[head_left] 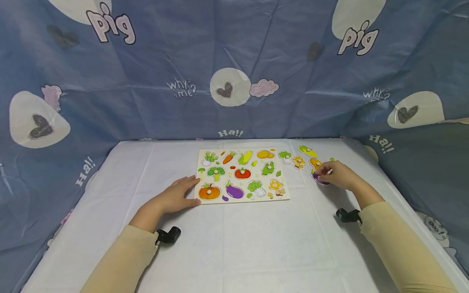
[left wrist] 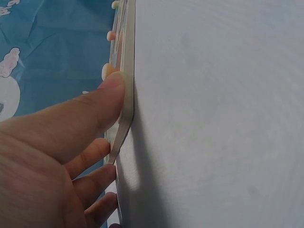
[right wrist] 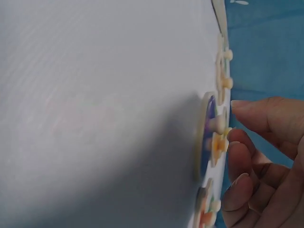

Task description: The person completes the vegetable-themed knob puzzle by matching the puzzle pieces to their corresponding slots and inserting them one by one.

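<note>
A vegetable knob-puzzle board (head_left: 224, 163) lies on the white table. My left hand (head_left: 178, 194) rests at its left edge, fingers spread; in the left wrist view the thumb (left wrist: 102, 102) touches the board's edge near the corner. A pumpkin piece (head_left: 209, 192) with a knob sits in the board. My right hand (head_left: 338, 175) is over a purple eggplant piece (head_left: 319, 178) to the right of the board. The right wrist view shows the eggplant's knob (right wrist: 217, 124) just clear of the thumb and fingertips. Part of the eggplant is hidden by the hand in the head view.
Loose pieces lie right of the board: a leafy green (head_left: 285, 157), a mushroom (head_left: 299, 162), a corn (head_left: 307, 151) and an orange-yellow piece (head_left: 315, 163). Something green (head_left: 332, 159) shows partly behind the right hand. A blue printed cloth (head_left: 234, 118) hangs behind the table.
</note>
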### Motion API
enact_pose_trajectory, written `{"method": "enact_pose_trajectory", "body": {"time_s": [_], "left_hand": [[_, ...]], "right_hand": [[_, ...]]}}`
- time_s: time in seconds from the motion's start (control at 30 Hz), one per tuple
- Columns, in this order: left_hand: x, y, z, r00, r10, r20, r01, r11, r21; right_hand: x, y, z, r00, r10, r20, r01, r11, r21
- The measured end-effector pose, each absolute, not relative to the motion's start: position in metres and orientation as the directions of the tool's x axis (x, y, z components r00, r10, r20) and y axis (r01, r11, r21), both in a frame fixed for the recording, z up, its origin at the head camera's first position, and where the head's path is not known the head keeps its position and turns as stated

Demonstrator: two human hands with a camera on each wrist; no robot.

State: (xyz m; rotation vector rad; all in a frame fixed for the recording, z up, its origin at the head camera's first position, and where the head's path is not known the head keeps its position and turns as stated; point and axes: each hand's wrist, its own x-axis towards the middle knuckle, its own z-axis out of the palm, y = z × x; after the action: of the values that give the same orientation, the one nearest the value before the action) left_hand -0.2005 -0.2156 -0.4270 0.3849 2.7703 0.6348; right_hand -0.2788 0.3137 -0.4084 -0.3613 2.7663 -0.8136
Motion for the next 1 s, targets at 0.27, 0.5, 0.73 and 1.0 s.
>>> {"method": "enact_pose_trajectory", "body": {"time_s": [0.27,0.5,0.73,1.0], "left_hand": [[-0.1994,-0.2142,-0.424,-0.928,0.309,-0.209,0.188,0.871,0.454],[-0.1987,-0.2133,-0.4239,-0.928,0.306,-0.21,0.185,0.871,0.455],[-0.1994,-0.214,-0.4254,-0.929,0.303,-0.211,0.179,0.87,0.46],[-0.1989,-0.2149,-0.4251,-0.929,0.31,-0.204,0.187,0.866,0.464]], "right_hand": [[-0.2808,0.3148,-0.4136,-0.939,-0.284,-0.193,-0.136,0.823,-0.552],[-0.2838,0.3146,-0.4157,-0.936,-0.292,-0.194,-0.142,0.822,-0.551],[-0.2857,0.3153,-0.4162,-0.934,-0.284,-0.216,-0.13,0.834,-0.536],[-0.2849,0.3145,-0.4163,-0.925,-0.284,-0.253,-0.103,0.828,-0.551]]}}
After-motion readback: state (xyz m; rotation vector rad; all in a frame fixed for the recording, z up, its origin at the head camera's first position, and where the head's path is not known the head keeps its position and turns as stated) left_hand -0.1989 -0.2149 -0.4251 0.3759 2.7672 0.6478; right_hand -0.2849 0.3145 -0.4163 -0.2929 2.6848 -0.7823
